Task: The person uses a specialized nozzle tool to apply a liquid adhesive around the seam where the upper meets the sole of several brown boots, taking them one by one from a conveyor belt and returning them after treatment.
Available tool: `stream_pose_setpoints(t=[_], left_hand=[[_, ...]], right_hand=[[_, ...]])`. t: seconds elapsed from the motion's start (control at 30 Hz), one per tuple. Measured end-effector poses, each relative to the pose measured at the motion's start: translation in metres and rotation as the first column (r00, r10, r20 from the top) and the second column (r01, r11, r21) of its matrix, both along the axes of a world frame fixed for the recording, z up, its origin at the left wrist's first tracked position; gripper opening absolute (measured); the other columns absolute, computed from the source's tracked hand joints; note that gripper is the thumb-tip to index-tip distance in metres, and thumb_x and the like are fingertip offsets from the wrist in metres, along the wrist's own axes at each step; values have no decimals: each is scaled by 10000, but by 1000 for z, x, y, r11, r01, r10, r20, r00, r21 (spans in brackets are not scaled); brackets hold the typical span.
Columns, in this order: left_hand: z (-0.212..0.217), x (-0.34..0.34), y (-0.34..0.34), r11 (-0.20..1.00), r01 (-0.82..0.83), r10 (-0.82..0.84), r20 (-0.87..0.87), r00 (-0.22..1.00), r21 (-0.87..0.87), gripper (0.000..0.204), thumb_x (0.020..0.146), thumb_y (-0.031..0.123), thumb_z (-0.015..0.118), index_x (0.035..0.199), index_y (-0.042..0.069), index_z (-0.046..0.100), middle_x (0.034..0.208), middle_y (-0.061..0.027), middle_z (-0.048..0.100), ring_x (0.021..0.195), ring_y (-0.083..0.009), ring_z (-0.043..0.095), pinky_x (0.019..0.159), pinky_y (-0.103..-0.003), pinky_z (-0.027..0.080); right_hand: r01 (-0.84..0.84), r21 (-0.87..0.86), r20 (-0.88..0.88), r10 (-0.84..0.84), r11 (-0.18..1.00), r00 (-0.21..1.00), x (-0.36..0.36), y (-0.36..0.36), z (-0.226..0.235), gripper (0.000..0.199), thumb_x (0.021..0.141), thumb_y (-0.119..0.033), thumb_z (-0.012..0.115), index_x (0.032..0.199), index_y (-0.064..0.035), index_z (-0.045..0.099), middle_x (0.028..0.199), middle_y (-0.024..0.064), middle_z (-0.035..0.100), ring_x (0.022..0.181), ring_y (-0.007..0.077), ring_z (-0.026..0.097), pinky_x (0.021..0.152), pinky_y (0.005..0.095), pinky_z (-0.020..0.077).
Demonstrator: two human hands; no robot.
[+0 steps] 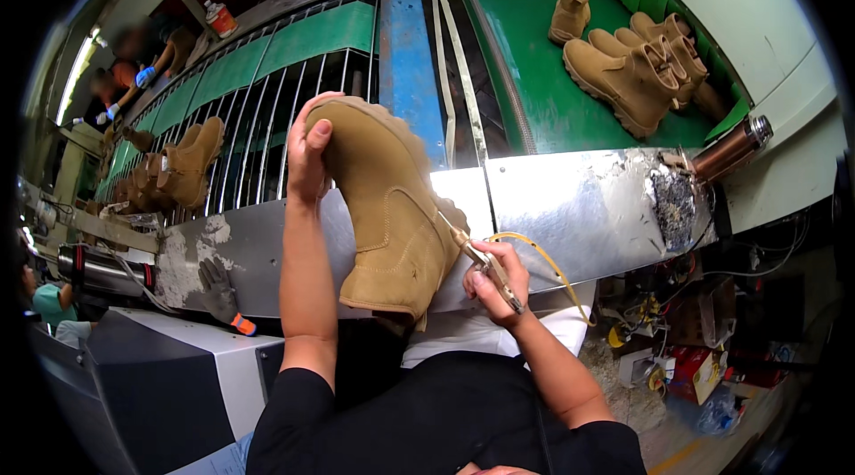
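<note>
A tan suede ankle boot (pixel 383 181) is held up before me, its toe away from me and its shaft opening toward me. My left hand (pixel 309 147) is closed round the toe, with the thumb on the upper. In my right hand (pixel 500 284) is a slim metal air gun (pixel 492 270) with a thin nozzle, joined to a yellow hose (pixel 543 257). The nozzle tip is at the right side of the boot, near the edge of the sole by the heel. Whether it touches is too small to tell.
Several tan boots stand on a green belt (pixel 534 110) at the right; more boots (pixel 191 163) sit on a barred conveyor (pixel 258 92) at the left. A metal ledge (pixel 570 208) runs across, with a brown flask (pixel 735 150) and a grey glove (pixel 216 288). Other people work far left.
</note>
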State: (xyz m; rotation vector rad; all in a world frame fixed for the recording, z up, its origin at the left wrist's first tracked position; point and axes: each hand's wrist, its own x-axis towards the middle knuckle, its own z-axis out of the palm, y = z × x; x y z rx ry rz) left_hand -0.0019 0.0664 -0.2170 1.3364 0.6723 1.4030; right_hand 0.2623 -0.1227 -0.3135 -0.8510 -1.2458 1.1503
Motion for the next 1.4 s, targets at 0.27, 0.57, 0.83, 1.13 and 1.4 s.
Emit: stream_pose_setpoints(t=[0.27,0.57,0.83,1.13,1.4], left_hand=[[-38,-43,-11,970,-210,219,56,974,-126,560,894,403,637,1248,-18,531,1118,-102,635,1033,-196,613,934,-327,483],[-80,-94,-94,740,-500,532,-62,844,-450,435,1005,374,531,1228,2,566,1172,-85,635,1056,-186,623,914,-334,504],[-90,-98,-205,619,-531,470,-269,841,-578,456,1020,379,489,1259,-6,531,1183,-105,628,1060,-208,632,873,-357,533],[-57,-37,-257,485,-299,115,-279,953,-822,555,1050,424,327,1356,-29,422,1182,-221,625,899,-338,708,668,-344,640],[-57,7,-258,412,-35,-32,-53,998,-911,647,1049,499,222,1394,-24,383,1199,-256,598,1019,-370,671,764,-385,624]], right_hand=[[-64,-209,-195,22,976,981,5,-14,-5,398,892,-84,510,1263,43,443,705,92,503,603,150,500,563,304,456],[-62,-255,-262,-8,965,965,-10,3,2,364,918,-91,518,1257,28,462,699,52,517,592,109,505,552,254,427],[-19,-203,-148,-12,979,989,-28,19,-5,369,901,-81,539,1250,26,478,640,16,537,554,81,510,540,239,413],[15,-206,-81,-33,978,996,-24,18,-11,391,893,-79,553,1262,26,477,617,16,544,545,83,512,534,242,412],[-96,-282,-145,56,955,988,-25,0,-5,400,897,-82,566,1274,9,468,644,9,540,557,68,502,537,238,406]])
